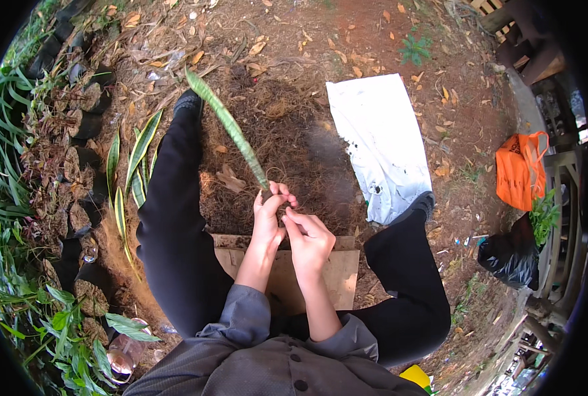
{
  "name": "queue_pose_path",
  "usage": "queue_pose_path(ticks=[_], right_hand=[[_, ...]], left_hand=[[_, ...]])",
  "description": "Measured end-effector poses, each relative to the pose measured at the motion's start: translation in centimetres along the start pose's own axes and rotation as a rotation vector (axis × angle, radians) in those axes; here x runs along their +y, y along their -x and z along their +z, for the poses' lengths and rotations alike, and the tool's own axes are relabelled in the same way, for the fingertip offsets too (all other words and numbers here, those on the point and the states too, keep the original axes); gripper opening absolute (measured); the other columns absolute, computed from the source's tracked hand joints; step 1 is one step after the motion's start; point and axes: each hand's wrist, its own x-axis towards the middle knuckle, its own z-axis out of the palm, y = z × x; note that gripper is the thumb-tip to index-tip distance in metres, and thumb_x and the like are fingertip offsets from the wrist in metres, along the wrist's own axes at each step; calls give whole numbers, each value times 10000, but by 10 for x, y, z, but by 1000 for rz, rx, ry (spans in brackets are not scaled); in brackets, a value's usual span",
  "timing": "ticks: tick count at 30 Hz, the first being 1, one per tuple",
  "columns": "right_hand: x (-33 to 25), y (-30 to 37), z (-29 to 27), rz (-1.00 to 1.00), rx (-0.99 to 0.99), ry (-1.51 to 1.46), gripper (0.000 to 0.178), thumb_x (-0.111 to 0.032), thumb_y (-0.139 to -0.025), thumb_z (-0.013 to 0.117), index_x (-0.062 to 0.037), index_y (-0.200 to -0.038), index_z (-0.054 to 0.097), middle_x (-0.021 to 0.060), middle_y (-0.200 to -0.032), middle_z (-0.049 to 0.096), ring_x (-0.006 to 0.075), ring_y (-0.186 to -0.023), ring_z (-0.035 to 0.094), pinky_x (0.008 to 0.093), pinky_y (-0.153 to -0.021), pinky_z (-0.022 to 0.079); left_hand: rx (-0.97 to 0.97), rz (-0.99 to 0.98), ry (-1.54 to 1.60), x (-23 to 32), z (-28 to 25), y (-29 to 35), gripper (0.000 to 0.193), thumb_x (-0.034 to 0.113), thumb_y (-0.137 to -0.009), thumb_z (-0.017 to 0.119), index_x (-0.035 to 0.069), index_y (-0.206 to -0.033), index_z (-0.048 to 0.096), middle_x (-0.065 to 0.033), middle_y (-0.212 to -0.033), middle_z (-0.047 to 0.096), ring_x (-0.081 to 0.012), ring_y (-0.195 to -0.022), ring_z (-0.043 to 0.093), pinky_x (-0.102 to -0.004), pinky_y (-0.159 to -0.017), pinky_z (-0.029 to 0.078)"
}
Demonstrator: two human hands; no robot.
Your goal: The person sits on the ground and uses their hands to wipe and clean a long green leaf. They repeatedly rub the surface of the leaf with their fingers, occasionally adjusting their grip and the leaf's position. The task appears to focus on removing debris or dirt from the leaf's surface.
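Note:
A long, mottled green snake plant leaf (231, 125) slants up and to the left from my left hand (266, 214), whose fingers are closed around its base. Thin brown root-like strands curl about that lower end. My right hand (309, 241) is just beside it, thumb and fingers pinched together close to the base. What the pinch holds, if anything, is too small to make out. Beyond both hands, a heap of dark soil and brown fibre (294, 125) spreads over the ground between my legs.
Yellow-edged snake plant leaves (141, 150) lie outside my left leg. Black-bagged pots (86, 122) line the far left. A white sack (383, 125) lies right of the heap, a wooden board (343, 274) under my forearms. An orange bag (521, 168) and black plastic bag (511, 257) stand right.

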Motion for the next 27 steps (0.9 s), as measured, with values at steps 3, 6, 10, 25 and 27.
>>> queue_pose_path(ticks=[3,6,10,25,27], right_hand=[[-3,-15,-17,-71,-254,83,172,19,-719,692,16,-890,673,121,-799,655,202,-720,660,284,-658,516],[-8,-16,-22,-282,-229,135,300,-26,-650,741,-34,-943,675,92,-914,646,238,-834,635,305,-720,507],[-1,-14,-26,-475,-143,272,360,-36,-588,766,-69,-936,684,49,-949,631,215,-884,570,316,-771,464],[2,-14,-20,-204,-197,44,245,-78,-699,709,-90,-943,697,39,-978,625,180,-931,545,308,-844,395],[15,-7,-14,-112,-102,5,205,-61,-696,731,-71,-899,701,53,-962,598,177,-911,546,293,-804,438]], left_hand=[[-16,4,21,9,-2,4,172,-50,-769,497,104,-805,428,-37,-818,482,-145,-698,519,-269,-619,486],[-12,-39,-40,16,11,7,135,-8,-793,521,102,-838,459,-33,-864,501,-153,-751,540,-276,-657,503],[-61,-100,65,15,11,5,127,-12,-803,530,99,-830,475,-51,-858,532,-175,-763,574,-287,-654,513],[42,-103,137,8,10,6,105,1,-812,545,97,-815,502,-51,-880,550,-193,-803,592,-313,-708,528],[41,-101,130,6,13,7,100,2,-814,545,91,-812,500,-52,-881,547,-199,-813,593,-321,-727,526]])
